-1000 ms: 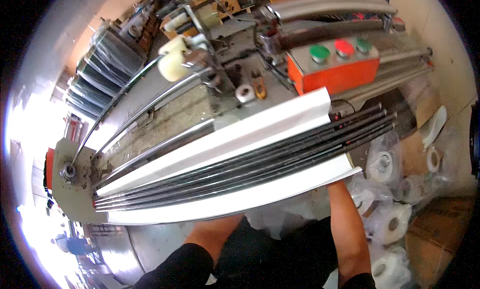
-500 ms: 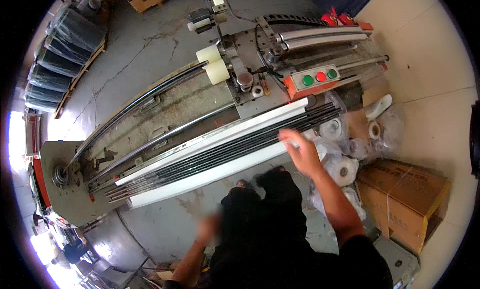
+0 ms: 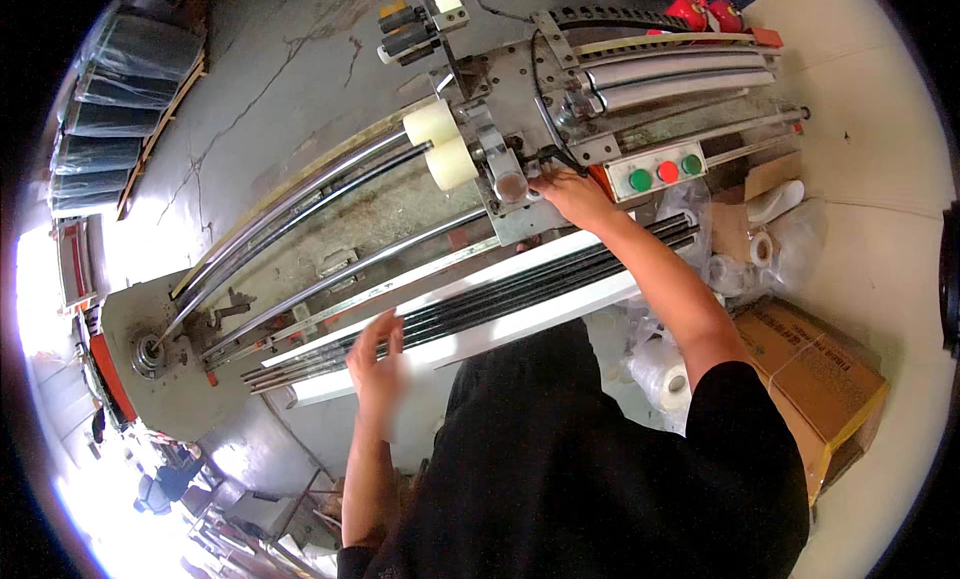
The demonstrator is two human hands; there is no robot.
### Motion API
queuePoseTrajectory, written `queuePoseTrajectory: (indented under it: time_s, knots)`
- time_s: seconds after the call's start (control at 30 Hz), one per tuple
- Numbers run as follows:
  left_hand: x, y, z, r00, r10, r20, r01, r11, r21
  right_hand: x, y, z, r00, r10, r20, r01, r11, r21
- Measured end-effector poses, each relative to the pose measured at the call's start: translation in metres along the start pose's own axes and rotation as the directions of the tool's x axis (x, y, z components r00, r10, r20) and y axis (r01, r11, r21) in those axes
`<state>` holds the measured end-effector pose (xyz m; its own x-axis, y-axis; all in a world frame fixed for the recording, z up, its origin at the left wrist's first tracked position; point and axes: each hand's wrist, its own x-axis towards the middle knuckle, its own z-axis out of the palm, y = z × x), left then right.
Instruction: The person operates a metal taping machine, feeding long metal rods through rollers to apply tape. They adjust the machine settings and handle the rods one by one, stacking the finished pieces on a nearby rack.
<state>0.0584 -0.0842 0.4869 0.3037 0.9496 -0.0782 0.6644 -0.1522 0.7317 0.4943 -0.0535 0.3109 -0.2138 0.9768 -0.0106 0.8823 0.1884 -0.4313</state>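
My right hand (image 3: 572, 195) reaches to the metal carriage (image 3: 522, 219) of a long machine. Its fingers bend down beside a round metal knob (image 3: 510, 187) and a black lever (image 3: 550, 159); what they grip is hidden. My left hand (image 3: 376, 364), partly blurred, hovers over the near edge of a white trough with its fingers bent and apart, holding nothing visible. Several thin black rods (image 3: 480, 304) lie in that white trough (image 3: 470, 341). Two cream rollers (image 3: 440, 144) on the carriage meet at the end of a dark rod (image 3: 375, 169).
An orange control box (image 3: 655, 174) with green and red buttons sits right of my right hand. Plastic-wrapped rolls (image 3: 665, 379) and a cardboard carton (image 3: 815, 379) stand at the right. Fire extinguishers (image 3: 705, 14) are at the far right. Wrapped dark rolls (image 3: 130, 94) stand at the far left.
My right hand has moved from above the rods up and left onto the carriage. My left hand has risen from beside my body to the trough. The view has shifted closer to the machine.
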Motion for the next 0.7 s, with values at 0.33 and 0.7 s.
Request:
queuePoseTrajectory:
  time_s: [0.33,0.7]
  knots:
    - [0.188,0.026,0.018,0.972,0.203,-0.120,-0.185,0.973,0.140,-0.001,-0.018,-0.008,0.991,0.023,-0.132,-0.028,0.999,-0.034]
    - [0.286,0.024,0.051,0.887,0.125,0.444,-0.231,0.953,0.195,-0.036,-0.089,-0.015,0.740,0.658,0.138,-0.203,0.024,0.979]
